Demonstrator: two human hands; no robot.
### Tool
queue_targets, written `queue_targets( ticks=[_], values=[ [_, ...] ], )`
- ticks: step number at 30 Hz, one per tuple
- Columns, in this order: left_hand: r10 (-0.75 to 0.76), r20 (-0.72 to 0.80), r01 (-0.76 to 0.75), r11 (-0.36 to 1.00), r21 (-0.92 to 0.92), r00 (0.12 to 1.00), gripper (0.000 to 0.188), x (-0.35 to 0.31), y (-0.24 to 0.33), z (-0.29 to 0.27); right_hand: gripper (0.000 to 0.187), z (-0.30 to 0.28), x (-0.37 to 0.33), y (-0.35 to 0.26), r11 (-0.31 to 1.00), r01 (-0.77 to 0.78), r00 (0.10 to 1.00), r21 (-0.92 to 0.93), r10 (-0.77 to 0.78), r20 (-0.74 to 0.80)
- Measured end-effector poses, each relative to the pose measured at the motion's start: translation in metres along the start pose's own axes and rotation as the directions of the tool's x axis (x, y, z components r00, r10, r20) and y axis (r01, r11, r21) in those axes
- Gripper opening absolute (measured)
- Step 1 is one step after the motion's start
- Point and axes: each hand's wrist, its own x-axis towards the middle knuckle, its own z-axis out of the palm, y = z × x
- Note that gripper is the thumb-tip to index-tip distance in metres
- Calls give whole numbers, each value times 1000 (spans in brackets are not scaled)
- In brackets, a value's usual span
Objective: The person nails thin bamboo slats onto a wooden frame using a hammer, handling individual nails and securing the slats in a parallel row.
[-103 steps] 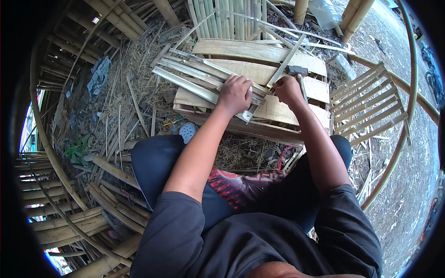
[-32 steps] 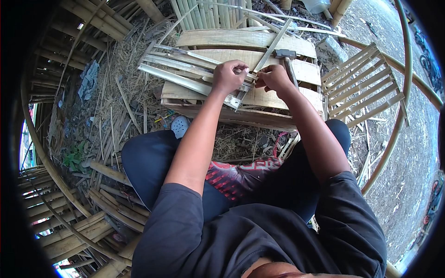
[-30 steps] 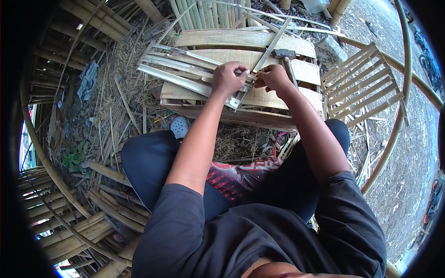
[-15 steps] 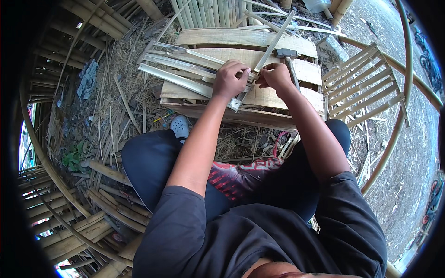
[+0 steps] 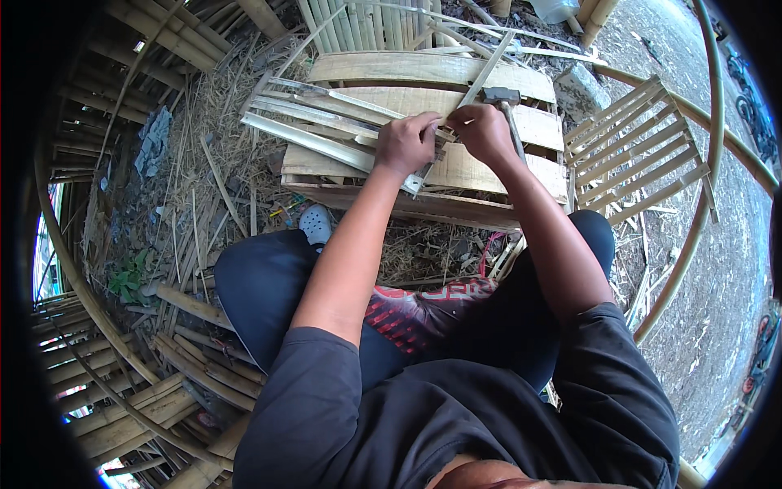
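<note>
Several pale bamboo strips (image 5: pixel 314 143) lie side by side on a low slatted wooden crate (image 5: pixel 521 81), with another strip (image 5: pixel 489 67) crossing them at a slant. My left hand (image 5: pixel 406 143) rests over the strips' right ends, fingers closed and tips pointing right. Close by, my right hand (image 5: pixel 482 130) is pinched, its fingertips almost meeting the left ones near the crossing. Whatever is between the fingers of either hand is too small or hidden to make out. A hammer (image 5: pixel 502 95) lies on the crate just beyond my right hand, its handle partly covered by that hand.
A small slatted bamboo panel (image 5: pixel 635 151) leans at the crate's right, beside a stone block (image 5: pixel 580 90). Bamboo poles (image 5: pixel 195 306) and wood scraps litter the ground at left. A bamboo rack (image 5: pixel 371 24) stands behind the crate. A patterned sack (image 5: pixel 432 314) lies between my legs.
My right hand has shifted slightly left and its wrist has turned, with the fingertips higher up. My left hand has barely moved. The slanting strip's far end sits a little lower.
</note>
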Motion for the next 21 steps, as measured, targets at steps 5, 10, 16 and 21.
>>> queue_targets(
  ticks=[5,10,16,21],
  values=[
    [-163,148,163,987,8,976,8,1,4,-7,12,5,-4,-1,992,100,994,-79,-97,41],
    [-119,146,119,993,8,982,9,2,2,-7,13,4,-3,-2,991,102,994,-88,-97,52],
    [-148,146,151,988,-9,978,12,1,-2,-5,14,3,-2,-4,992,81,995,-97,-74,72],
    [-164,148,170,985,-29,975,11,1,-4,-5,14,5,-1,-1,994,79,995,-74,-74,69]
  ],
)
